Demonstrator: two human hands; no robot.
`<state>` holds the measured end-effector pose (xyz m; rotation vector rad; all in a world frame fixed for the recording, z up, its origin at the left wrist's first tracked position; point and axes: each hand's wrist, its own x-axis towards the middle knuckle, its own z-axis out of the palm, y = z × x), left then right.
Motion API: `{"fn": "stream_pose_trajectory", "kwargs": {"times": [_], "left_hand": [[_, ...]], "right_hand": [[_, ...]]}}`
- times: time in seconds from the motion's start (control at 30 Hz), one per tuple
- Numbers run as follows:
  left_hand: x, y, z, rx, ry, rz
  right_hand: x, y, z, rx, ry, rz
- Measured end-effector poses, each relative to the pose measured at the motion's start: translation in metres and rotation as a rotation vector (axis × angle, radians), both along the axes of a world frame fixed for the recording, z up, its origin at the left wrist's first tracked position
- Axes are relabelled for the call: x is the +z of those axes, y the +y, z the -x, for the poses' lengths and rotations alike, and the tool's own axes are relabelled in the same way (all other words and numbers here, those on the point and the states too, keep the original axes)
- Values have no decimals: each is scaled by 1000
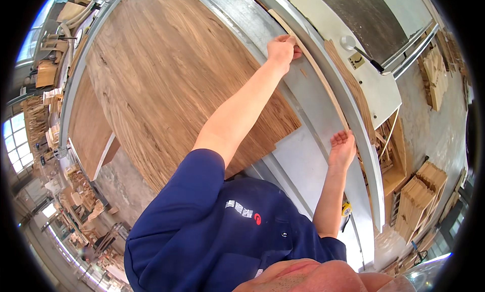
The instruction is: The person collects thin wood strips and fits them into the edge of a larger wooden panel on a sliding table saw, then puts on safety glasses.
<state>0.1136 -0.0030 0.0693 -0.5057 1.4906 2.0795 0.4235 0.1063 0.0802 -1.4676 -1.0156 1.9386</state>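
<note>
A long, thin wooden strip (326, 83) lies along the grey metal fence (352, 97) on the saw table (301, 92). Farther up the strip, my left hand (283, 52) is closed, with thumb and fingers pinching its edge. At the strip's near end, my right hand (342, 148) has its fingers curled against the tip. A large brown wood-grain panel (187, 75) lies flat on the table to the left, under my left forearm. A small wood sliver (303, 73) rests on the metal beside the strip.
A yellow tape measure (346, 209) sits by my right forearm. Beyond the fence are a light machine housing with a black-handled lever (373, 63) and a wooden bin (396, 176) of offcuts. Stacked wood pieces (420, 201) stand at the right.
</note>
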Motion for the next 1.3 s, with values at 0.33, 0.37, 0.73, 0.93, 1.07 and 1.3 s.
{"fn": "stream_pose_trajectory", "kwargs": {"times": [0.33, 0.37, 0.73, 0.93, 1.07, 1.3], "left_hand": [[0, -11, 36, -373, 690, 1031], [-8, -9, 34, -350, 790, 1114], [-51, -4, 57, -301, 870, 1049], [-44, -9, 62, -319, 854, 1091], [-43, -8, 62, -285, 869, 1085], [-39, -9, 63, -324, 830, 1057]], "right_hand": [[-18, 5, 38, 204, 23, 2], [-20, 6, 42, 212, 21, 1], [-24, 6, 75, 287, -12, 53], [-20, 3, 85, 323, -40, 61], [-23, 7, 84, 349, -32, 55], [-22, 5, 85, 357, -47, 34]]}}
